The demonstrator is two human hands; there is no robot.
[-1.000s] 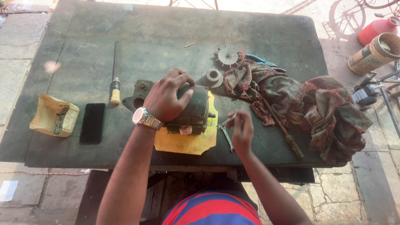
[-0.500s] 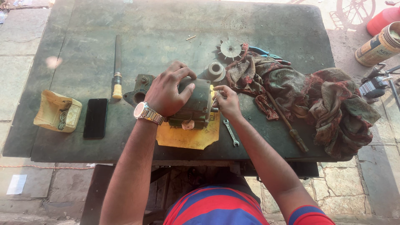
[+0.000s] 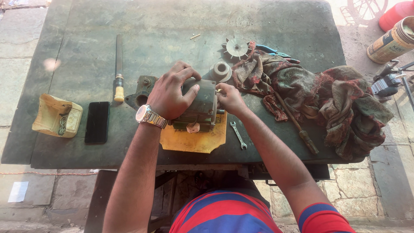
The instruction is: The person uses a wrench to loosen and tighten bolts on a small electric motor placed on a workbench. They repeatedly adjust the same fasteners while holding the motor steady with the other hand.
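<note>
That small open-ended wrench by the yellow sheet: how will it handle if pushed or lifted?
The wrench looks like solid metal: probably stiff. It lies flat on the table, so a push should slide it, not roll it. Thin and low, so likely fiddly to pinch.

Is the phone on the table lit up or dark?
Dark. The black phone lies flat on the table beside the yellowish case, and its face shows plain black with no glow; whether it is face up cannot be told.

Bare forearms, a metal wristwatch [image 3: 146, 115] on the left wrist, short-sleeved shirt [image 3: 233, 213] striped red and blue.
</note>
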